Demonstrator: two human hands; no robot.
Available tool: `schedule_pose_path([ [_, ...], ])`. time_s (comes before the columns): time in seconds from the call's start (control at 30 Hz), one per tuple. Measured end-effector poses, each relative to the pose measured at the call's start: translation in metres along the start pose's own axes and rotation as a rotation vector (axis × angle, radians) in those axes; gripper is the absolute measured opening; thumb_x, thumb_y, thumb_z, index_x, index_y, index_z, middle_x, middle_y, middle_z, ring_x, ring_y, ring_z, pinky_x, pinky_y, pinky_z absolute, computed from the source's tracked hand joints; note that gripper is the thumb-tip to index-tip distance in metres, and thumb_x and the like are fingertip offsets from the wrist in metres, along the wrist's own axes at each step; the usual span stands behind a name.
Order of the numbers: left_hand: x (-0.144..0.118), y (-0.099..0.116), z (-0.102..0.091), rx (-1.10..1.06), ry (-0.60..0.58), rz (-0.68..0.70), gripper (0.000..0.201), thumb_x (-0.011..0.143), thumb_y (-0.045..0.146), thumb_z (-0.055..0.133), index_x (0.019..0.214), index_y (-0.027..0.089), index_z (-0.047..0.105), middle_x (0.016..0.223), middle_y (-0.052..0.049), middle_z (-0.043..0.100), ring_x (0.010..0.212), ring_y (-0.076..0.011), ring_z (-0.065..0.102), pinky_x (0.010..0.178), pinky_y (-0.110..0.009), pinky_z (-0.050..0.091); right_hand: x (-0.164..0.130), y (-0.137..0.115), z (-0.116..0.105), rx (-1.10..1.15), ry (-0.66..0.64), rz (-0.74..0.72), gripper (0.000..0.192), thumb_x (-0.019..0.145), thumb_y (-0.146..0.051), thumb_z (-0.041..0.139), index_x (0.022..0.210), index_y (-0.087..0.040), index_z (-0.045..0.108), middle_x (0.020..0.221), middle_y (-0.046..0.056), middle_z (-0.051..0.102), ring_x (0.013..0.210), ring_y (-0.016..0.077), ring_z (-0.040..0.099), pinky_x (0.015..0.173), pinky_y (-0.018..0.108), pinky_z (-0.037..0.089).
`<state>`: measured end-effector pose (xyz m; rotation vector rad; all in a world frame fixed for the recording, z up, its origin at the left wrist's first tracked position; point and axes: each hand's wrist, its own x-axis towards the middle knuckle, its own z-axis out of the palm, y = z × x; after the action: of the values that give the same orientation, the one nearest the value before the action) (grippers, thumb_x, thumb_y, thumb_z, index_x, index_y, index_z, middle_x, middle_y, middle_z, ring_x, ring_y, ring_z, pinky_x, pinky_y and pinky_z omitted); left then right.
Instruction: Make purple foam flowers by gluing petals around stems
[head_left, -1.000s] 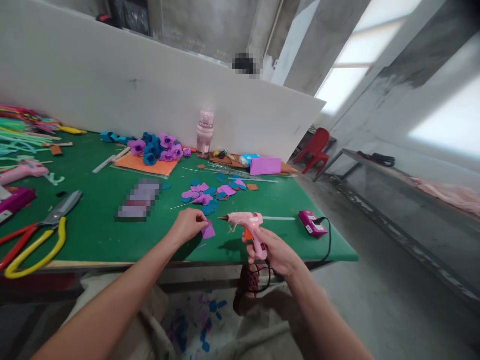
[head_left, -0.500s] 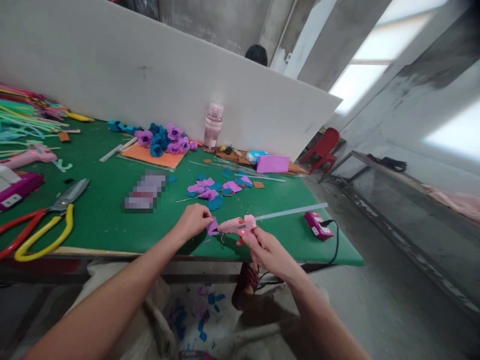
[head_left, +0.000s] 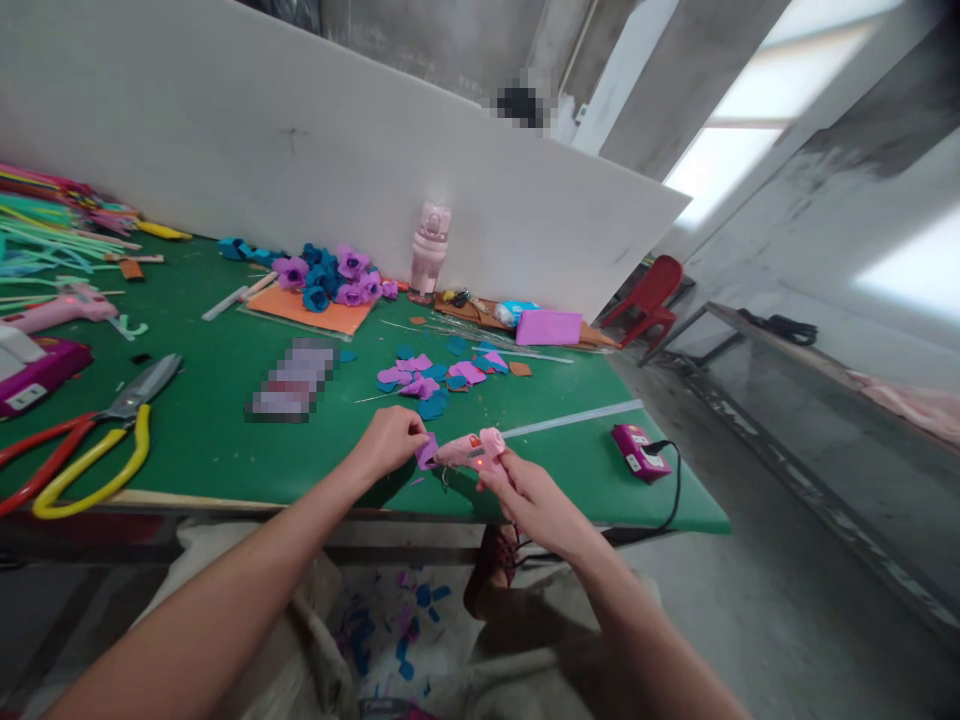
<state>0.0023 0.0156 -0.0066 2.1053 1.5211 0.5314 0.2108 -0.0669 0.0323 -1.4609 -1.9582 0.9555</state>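
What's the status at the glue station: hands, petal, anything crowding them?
Left hand pinches purple petal. Right hand grips pink glue gun, nozzle at petal. Loose petals lie beyond, apart.

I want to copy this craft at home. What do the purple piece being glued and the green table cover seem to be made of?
The purple piece, pinched in the left hand, looks like matte craft foam or felt: flat colour, no shine. The green table cover looks like felt-like cloth, dull and smooth. The glue gun in the right hand looks like pink plastic.
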Motion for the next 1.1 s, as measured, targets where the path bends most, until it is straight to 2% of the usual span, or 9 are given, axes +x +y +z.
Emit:
schedule_pose_path([
  [0.5, 0.0007, 0.0001, -0.0002, 0.007, -0.007, -0.004, 0.021, 0.072, 0.024, 0.054, 0.068, 0.015, 0.073, 0.070, -0.007, 0.071, 0.067, -0.0188, 0.061, 0.062, -0.026, 0.038, 0.0018, -0.0056, -0.0025, -0.230, -0.060, -0.012, 0.029, 0.093, -0.038, 0.037, 0.089, -0.016, 0.056, 0.067, 0.003, 0.059, 0.069, 0.0176, 0.056, 0.064, 0.025, 0.039],
  [1.1, 0.0009, 0.0007, -0.0004, 0.012, -0.013, 0.003, 0.019, 0.071, 0.020, 0.054, 0.069, 0.015, 0.073, 0.071, -0.006, 0.071, 0.066, -0.0177, 0.061, 0.061, -0.025, 0.038, 0.0018, -0.0066, -0.0013, -0.245, -0.046, -0.040, 0.028, 0.093, -0.036, 0.036, 0.092, -0.017, 0.056, 0.083, 0.007, 0.065, 0.077, 0.0183, 0.059, 0.066, 0.025, 0.040],
])
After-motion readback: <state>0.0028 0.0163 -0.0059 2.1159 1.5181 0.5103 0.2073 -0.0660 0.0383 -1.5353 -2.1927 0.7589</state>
